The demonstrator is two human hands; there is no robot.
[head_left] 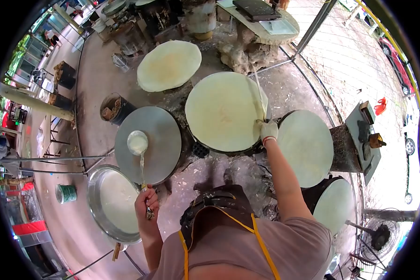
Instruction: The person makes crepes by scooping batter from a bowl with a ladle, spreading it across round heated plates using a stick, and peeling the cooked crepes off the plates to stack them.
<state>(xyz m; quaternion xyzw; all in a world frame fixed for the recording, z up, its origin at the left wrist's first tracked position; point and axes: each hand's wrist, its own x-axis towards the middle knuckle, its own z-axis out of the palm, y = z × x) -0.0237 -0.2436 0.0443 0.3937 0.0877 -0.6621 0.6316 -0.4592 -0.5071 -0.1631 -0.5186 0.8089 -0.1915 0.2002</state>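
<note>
My left hand (147,203) is closed around the handle of a ladle (137,142). Pale batter fills its bowl, which hangs over the bare grey griddle (161,126). Just below that griddle stands a wide metal basin (94,205) of the same batter. My right hand (268,130), in a whitish glove, is closed on a long thin pale stick (260,95) at the right edge of the middle griddle. A large round thin pancake (221,112) covers that griddle, and the stick lies along its right rim.
Another round pancake (169,65) lies farther back. To the right are two more pale-covered round griddles (305,148) (333,205). A bucket of wood pieces (119,111), a green tub (66,193), a stone table (284,32), a side stand (364,140) and a fan (380,237) surround the floor.
</note>
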